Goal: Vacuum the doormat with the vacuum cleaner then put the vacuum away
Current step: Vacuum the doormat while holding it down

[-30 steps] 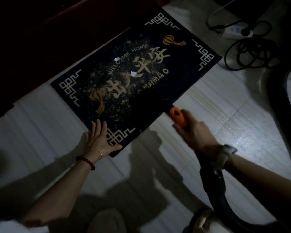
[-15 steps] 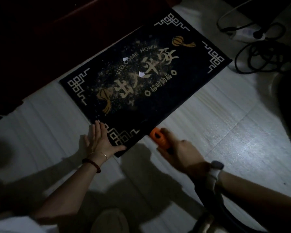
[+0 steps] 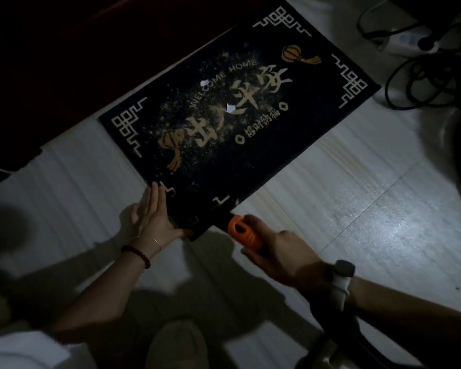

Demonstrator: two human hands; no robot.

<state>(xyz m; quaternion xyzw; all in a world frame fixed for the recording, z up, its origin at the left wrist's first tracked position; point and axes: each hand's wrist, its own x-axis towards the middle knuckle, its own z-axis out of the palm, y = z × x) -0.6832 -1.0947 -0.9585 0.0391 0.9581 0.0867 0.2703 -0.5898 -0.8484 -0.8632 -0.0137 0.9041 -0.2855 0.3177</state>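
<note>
Both hands are working at the near corner of the black rectangular doormat [image 3: 240,123] with gold lettering, which is lying slantwise on the pale tiled floor [image 3: 370,209]. Left hand [image 3: 155,217] is pressing flat on that corner, fingers straight. Right hand [image 3: 280,251] is gripping the orange ribbed handle of the vacuum cleaner [image 3: 244,233], its dark nozzle touching the mat's near edge. Two white paper scraps [image 3: 230,108] are lying near the mat's middle

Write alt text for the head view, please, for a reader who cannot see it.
A person's right hand holds an orange vacuum nozzle at the near corner of a dark doormat, while the left hand presses that corner flat. Two white scraps lie on the mat.
</note>
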